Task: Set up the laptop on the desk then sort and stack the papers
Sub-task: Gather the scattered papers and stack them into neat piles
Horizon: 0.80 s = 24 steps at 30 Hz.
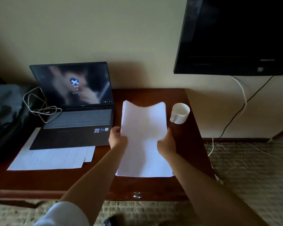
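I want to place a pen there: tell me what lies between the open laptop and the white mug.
In the head view, the paper stack, gripped by the left hand and right hand, fills the stretch between laptop and mug.

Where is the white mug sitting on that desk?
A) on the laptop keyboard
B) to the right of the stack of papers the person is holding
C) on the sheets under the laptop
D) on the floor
B: the mug stands on the desk's bare wood, just right of the stack of papers held by the left hand and right hand.
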Each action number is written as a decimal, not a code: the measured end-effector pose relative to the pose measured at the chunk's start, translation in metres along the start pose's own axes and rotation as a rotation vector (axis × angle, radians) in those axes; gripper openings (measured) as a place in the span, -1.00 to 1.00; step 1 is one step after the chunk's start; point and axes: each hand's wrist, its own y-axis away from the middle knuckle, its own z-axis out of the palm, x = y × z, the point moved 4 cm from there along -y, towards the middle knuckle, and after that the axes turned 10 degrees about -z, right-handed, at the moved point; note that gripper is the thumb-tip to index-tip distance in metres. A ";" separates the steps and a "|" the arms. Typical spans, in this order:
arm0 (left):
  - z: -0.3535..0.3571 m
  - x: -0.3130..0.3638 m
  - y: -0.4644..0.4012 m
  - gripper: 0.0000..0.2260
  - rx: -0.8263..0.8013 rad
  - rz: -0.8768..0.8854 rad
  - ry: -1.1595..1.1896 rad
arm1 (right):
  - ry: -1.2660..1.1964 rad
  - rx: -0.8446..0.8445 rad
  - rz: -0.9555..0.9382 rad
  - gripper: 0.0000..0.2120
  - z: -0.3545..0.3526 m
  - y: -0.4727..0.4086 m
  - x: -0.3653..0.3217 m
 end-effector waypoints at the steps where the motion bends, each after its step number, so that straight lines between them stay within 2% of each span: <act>1: 0.002 -0.004 -0.002 -0.53 0.000 -0.005 -0.038 | 0.017 -0.025 0.016 -0.34 0.000 -0.001 0.006; 7: 0.018 -0.030 -0.015 -0.58 -0.027 -0.023 -0.202 | 0.021 -0.053 0.070 -0.34 0.007 -0.004 0.030; 12: 0.017 -0.038 -0.026 -0.57 -0.096 0.008 -0.491 | 0.428 -0.071 0.026 -0.39 0.000 -0.005 0.027; 14: 0.013 -0.037 -0.024 -0.58 -0.100 0.032 -0.528 | 0.502 -0.079 -0.022 -0.42 0.000 -0.003 0.020; 20: -0.022 -0.034 -0.025 -0.68 -0.104 0.090 -0.656 | 0.380 -0.165 -0.117 -0.50 0.034 0.006 -0.024; 24: -0.062 -0.041 -0.041 -0.72 -0.115 -0.001 -0.510 | 0.297 -0.208 -0.155 -0.53 0.074 0.021 -0.057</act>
